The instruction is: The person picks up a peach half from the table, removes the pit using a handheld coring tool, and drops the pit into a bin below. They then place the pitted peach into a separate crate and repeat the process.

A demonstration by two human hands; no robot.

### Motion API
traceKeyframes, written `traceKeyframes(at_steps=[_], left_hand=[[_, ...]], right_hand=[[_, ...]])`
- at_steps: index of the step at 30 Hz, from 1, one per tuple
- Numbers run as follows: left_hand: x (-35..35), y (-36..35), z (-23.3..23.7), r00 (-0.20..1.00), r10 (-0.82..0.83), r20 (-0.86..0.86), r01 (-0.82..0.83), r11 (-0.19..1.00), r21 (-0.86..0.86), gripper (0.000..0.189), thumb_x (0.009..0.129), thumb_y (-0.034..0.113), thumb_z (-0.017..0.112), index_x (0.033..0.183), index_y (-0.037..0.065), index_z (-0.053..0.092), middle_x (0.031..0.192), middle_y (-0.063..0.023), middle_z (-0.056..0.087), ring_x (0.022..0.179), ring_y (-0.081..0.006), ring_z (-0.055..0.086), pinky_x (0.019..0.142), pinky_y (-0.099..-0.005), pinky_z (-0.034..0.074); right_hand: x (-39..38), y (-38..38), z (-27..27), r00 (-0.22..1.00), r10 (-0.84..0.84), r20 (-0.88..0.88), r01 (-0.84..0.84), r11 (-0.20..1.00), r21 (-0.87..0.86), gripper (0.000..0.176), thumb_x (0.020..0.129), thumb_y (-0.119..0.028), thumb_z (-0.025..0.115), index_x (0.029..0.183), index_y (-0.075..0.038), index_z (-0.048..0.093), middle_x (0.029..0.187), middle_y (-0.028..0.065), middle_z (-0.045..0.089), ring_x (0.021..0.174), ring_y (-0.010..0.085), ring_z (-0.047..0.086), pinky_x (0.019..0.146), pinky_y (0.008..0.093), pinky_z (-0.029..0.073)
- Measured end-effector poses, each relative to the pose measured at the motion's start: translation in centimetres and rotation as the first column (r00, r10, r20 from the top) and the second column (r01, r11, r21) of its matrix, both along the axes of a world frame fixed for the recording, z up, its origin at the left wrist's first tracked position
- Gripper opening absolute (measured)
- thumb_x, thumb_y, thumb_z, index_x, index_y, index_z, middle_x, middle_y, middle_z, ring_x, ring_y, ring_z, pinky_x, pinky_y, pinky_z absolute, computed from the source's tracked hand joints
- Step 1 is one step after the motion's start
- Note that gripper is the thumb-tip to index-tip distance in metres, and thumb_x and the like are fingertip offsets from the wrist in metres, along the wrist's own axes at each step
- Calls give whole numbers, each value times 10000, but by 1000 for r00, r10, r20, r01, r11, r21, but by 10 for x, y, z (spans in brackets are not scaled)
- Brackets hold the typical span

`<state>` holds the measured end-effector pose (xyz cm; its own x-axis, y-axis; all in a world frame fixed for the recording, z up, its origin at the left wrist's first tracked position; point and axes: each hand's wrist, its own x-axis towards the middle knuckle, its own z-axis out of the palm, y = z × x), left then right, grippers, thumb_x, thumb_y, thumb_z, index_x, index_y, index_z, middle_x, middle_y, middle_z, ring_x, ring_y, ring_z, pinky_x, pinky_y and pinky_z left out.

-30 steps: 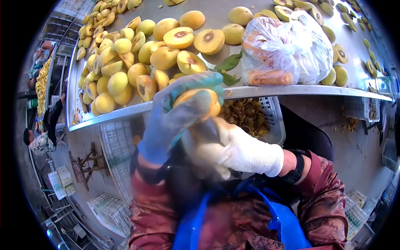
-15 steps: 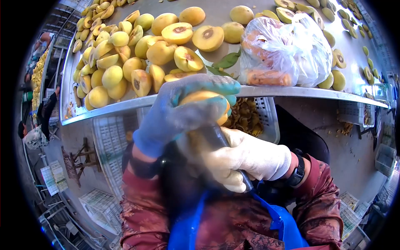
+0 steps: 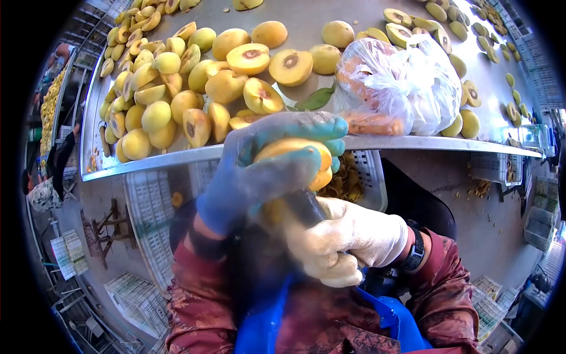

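The peach sits in curled left hand fingers; right hand grips tool.

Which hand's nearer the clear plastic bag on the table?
Left. Blue-gloved left hand, holding a yellow peach, sits just below the clear plastic bag; white-gloved right hand is lower, farther.

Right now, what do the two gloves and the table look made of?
Left hand glove, around the peach: likely rubber-coated, matte blue-teal, smooth, scuffed. Right hand glove, around a dark tool handle: cotton-like cloth, off-white, visible knit texture, stained. Table: probably stainless steel, grey sheet, folded shiny rim.
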<state>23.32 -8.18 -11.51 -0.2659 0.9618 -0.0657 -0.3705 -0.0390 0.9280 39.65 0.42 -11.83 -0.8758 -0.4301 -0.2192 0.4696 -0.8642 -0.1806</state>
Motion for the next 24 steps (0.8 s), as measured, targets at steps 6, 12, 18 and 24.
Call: traceKeyframes(at_steps=[6, 12, 18, 24], left_hand=[[4, 4, 1, 995, 16, 99, -22, 998, 60, 378, 886, 172, 637, 1196, -44, 613, 1208, -167, 629, 1078, -221, 623, 953, -351, 499], [8, 12, 4, 964, 40, 262, -60, 996, 70, 422, 921, 162, 608, 1279, -47, 529, 1199, -160, 621, 1065, -218, 626, 941, -365, 516], [10, 21, -18, 962, 204, 184, -214, 976, 35, 510, 994, 385, 485, 1291, -28, 510, 1092, -122, 644, 995, -180, 630, 889, -348, 535], [-10, 10, -8, 868, 422, 261, -436, 900, -6, 561, 1017, 475, 405, 1256, -17, 530, 1122, -133, 639, 996, -219, 639, 861, -358, 545]], right_hand=[[1, 1, 3, 999, -19, -31, 13, 981, -195, 244, 956, -245, 579, 831, -75, 457, 556, 13, 433, 401, 95, 386, 365, 235, 321], [-6, 8, 19, 998, -61, 18, 58, 990, 125, 239, 926, -260, 627, 870, -83, 477, 581, -4, 443, 414, 74, 389, 381, 222, 328], [-7, -6, -13, 950, 39, -310, 311, -23, 950, 347, 923, -330, 606, 1065, -31, 502, 659, 109, 553, 539, 239, 547, 512, 343, 464], [9, 5, -33, 935, 260, -244, 330, -374, 867, 262, 821, -116, 577, 1073, -55, 541, 924, 162, 600, 761, 286, 627, 597, 364, 501]])
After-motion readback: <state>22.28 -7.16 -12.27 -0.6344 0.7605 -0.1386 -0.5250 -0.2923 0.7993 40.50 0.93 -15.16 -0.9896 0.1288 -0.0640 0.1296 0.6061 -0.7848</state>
